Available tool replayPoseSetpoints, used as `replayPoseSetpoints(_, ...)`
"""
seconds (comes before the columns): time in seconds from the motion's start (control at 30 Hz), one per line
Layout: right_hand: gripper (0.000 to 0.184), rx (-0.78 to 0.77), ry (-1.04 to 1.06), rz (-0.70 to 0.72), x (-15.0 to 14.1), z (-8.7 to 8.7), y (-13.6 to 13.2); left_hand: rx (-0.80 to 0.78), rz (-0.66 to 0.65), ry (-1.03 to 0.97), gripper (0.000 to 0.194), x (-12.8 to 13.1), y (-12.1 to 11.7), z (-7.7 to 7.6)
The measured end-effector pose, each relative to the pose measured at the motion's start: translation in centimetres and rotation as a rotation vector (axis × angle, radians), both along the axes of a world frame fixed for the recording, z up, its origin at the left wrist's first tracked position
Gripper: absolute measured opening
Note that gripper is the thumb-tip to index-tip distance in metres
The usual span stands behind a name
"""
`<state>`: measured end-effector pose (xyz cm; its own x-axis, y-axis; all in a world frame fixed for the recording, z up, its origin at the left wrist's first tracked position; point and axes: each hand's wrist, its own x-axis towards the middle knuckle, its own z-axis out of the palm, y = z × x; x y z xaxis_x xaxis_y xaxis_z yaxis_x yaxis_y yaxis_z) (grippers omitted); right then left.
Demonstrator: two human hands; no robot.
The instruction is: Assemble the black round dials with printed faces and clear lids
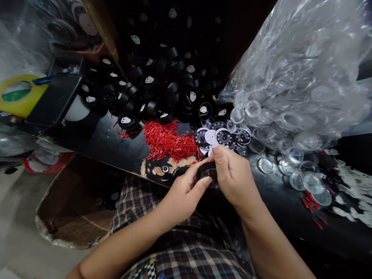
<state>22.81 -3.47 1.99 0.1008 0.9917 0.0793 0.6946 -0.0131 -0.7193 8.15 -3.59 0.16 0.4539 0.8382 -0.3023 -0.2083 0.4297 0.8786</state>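
Observation:
Close to the table's front edge, a small black round case (pixel 207 170) is between my two hands. My left hand (pixel 184 190) is closed on it, the thumb along its near side. My right hand (pixel 236 176) is closed at the case's right upper rim, thumb pressed down; its other fingers are mostly hidden. Whether a small part sits under that thumb, I cannot tell. Just beyond my hands lie several black-and-white printed dial discs (pixel 225 136), some turned white side up. Left of these spreads a heap of small red pointers (pixel 168 140).
Many black cases (pixel 149 80) with white plates fill the back. A plastic bag (pixel 319 66) spills clear round covers (pixel 266 166) on the right, near white flat parts (pixel 354 182). At left are a phone (pixel 54 100) and yellow tape roll (pixel 17 104); below stands an open carton (pixel 72 217).

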Motion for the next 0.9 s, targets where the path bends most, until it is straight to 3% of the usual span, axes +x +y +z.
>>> replayPoseSetpoints(0.23,0.041,0.216,0.001,-0.020,-2.0,-1.0,0.2,0.186,-0.029,0.185,0.039,-0.6,-0.1,0.6)
replayPoseSetpoints(0.37,0.037,0.046,0.129,0.175,-3.0,-0.7,0.1,0.058,0.001,0.289,0.036,-5.7,-1.2,0.2)
replayPoseSetpoints(0.4,0.035,0.006,0.184,0.207,-3.0,-0.6,0.0,0.010,0.044,0.347,0.035,-7.8,-1.9,-0.1)
replayPoseSetpoints(0.47,0.030,-0.029,0.266,0.176,-2.8,-0.6,0.0,-0.006,0.282,0.528,0.034,-12.1,-3.2,-0.7)
replayPoseSetpoints(0.57,0.027,-0.042,0.251,0.170,-2.9,-0.9,0.5,0.156,0.557,0.869,0.034,-16.3,-3.6,-1.2)
replayPoseSetpoints(0.63,0.025,-0.036,0.219,0.327,-3.4,-1.0,0.9,0.328,0.603,0.936,0.035,-16.5,-1.7,-1.1)
replayPoseSetpoints(0.73,0.024,0.012,0.163,0.507,-4.3,-0.9,0.8,0.485,0.602,0.878,0.029,-14.9,4.1,-0.7)
replayPoseSetpoints(0.83,0.022,0.008,0.100,0.474,-3.9,-0.8,-0.2,0.528,0.613,0.878,0.026,-13.9,10.3,-0.5)
replayPoseSetpoints(0.9,0.021,-0.038,0.073,0.424,-3.0,-0.9,-1.0,0.531,0.598,0.855,0.022,-13.6,13.0,-0.6)
